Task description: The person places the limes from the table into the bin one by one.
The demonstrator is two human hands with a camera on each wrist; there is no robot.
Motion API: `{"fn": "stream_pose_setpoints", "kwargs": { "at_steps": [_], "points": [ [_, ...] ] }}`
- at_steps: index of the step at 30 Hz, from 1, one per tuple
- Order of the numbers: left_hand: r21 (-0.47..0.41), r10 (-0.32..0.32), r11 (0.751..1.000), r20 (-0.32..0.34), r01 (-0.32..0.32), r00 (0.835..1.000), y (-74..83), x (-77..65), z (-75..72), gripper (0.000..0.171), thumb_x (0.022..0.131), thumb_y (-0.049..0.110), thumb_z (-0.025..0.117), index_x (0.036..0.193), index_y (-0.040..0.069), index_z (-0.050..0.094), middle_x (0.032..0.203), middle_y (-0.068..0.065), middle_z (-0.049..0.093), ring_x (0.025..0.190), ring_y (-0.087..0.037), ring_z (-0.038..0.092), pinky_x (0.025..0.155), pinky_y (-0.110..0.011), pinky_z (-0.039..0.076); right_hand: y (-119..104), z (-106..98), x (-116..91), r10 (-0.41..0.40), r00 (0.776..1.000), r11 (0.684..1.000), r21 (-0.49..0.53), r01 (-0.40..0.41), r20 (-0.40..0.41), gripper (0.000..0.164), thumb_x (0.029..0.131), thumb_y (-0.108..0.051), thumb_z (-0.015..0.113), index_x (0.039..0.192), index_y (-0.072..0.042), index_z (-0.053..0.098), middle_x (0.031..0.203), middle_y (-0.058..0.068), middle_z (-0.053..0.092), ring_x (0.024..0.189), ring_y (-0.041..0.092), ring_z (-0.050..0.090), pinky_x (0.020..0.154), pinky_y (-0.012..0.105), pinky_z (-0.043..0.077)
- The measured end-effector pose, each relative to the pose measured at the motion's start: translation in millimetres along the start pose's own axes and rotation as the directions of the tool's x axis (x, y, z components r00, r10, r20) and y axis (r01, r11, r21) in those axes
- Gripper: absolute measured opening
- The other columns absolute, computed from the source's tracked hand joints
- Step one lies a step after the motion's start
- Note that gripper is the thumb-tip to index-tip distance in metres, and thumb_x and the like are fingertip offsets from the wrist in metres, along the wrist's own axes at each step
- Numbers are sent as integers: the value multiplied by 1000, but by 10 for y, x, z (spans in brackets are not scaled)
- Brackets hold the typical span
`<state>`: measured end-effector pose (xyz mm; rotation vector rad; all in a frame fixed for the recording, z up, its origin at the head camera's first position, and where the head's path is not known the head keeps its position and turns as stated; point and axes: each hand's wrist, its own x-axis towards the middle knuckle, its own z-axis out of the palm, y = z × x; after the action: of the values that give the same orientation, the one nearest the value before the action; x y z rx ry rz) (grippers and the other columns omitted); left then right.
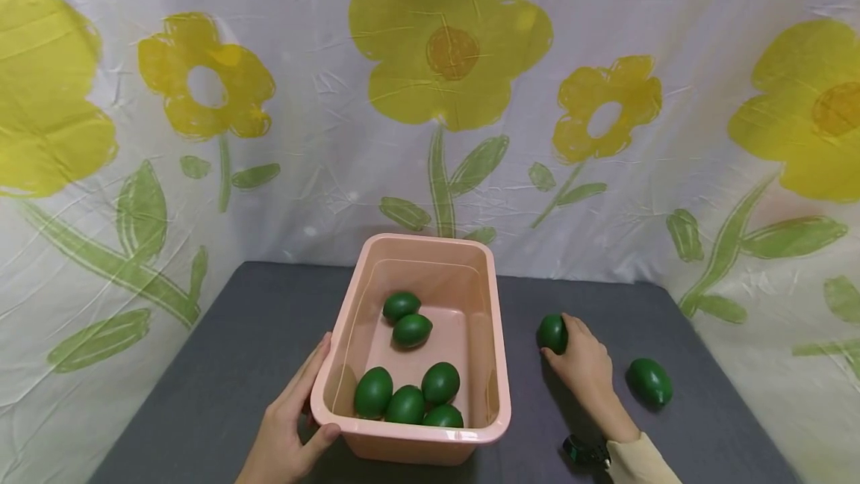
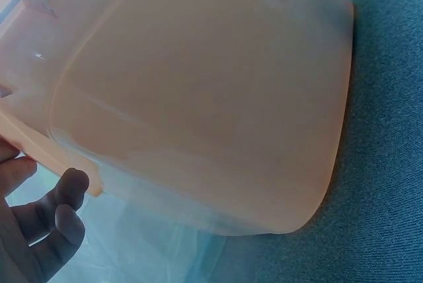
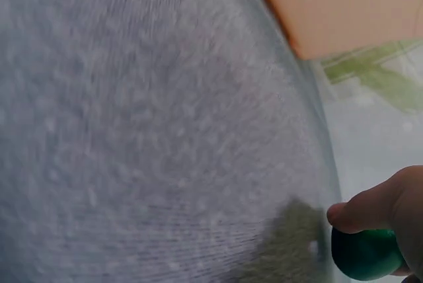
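A pink plastic bin point(image 1: 502, 364) stands in the middle, its outer wall point(image 2: 211, 98) filling most of the left wrist view. Several dark green limes point(image 1: 412, 331) lie in it, two near the middle and the others bunched at the near end. My left hand point(image 1: 285, 420) grips the bin's near left corner, thumb at the front rim and fingers along the left side. To the right of the bin, my right hand point(image 1: 583, 361) holds a lime point(image 1: 552, 333) between thumb and fingers; the same lime point(image 3: 365, 254) shows partly behind the thumb in the right wrist view.
Another lime point(image 1: 649, 382) lies on the dark grey cloth-covered table point(image 1: 269, 320), to the right of my right hand. A black wrist strap point(image 1: 584, 452) sits at my right wrist. Behind the table hangs a white curtain point(image 1: 302, 170) with yellow flowers.
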<state>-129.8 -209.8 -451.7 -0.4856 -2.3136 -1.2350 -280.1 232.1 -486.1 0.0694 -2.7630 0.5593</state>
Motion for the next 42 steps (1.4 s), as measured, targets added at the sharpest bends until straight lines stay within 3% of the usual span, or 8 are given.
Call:
{"fn": "stream_pose_setpoints", "kwargs": {
  "at_steps": [10,16,19,23,26,29,32,42],
  "points": [
    [18,9,1000,1,-9,1000,-18,0,-5,90,93,29,80,169,16,32,171,-6,37,113,-7,53,57,-24,47,-141,-220,-44,-64,998,996,65,63,9,76,80,-25,91,142,9,61,140,32,63,117,52,66,92,65,55],
    [18,4,1000,1,-4,1000,-13,6,0,91,91,27,80,168,16,33,171,-7,37,109,-8,56,57,-25,47,-228,-353,-94,3,996,982,187,-19,89,77,83,-31,92,144,4,62,139,31,65,119,50,66,95,64,54],
    [17,-5,1000,4,5,1000,-20,1,4,92,91,26,80,169,16,32,171,-7,37,108,-9,57,58,-25,48,-225,-399,-115,52,987,964,252,-89,150,78,84,-37,91,147,0,61,142,28,64,111,44,70,92,59,55],
    [8,-26,1000,3,26,1000,-7,-4,8,92,91,27,81,169,19,33,171,-6,38,108,-9,57,59,-26,49,-205,-469,-135,103,967,921,346,-181,232,80,86,-43,88,151,-7,58,150,22,60,73,22,67,76,39,54],
    [-1,-32,999,0,32,999,4,-5,7,92,91,28,81,169,21,32,170,-5,38,108,-9,56,59,-26,49,-215,-524,-154,123,954,892,391,-227,274,82,88,-45,87,154,-9,56,154,22,56,70,19,65,75,35,53],
    [-5,-32,999,-1,32,999,2,-3,7,92,91,28,81,169,22,32,171,-5,37,109,-8,56,59,-26,49,-231,-564,-173,136,944,862,433,-262,301,83,90,-46,85,156,-8,52,158,22,52,113,34,69,93,48,55],
    [0,-19,1000,-2,19,1000,3,5,4,92,91,28,81,169,20,32,171,-6,38,108,-9,56,59,-26,49,-233,-591,-181,147,939,829,479,-288,310,83,91,-44,84,158,-8,51,160,21,49,147,40,46,106,57,49],
    [0,-8,1000,8,8,1000,-17,4,6,94,91,25,81,169,18,30,172,-7,35,134,0,49,68,-20,53,-291,-716,-208,138,951,778,564,-277,277,79,94,-41,82,159,-12,49,162,17,48,136,32,56,93,35,52]
  ]
}}
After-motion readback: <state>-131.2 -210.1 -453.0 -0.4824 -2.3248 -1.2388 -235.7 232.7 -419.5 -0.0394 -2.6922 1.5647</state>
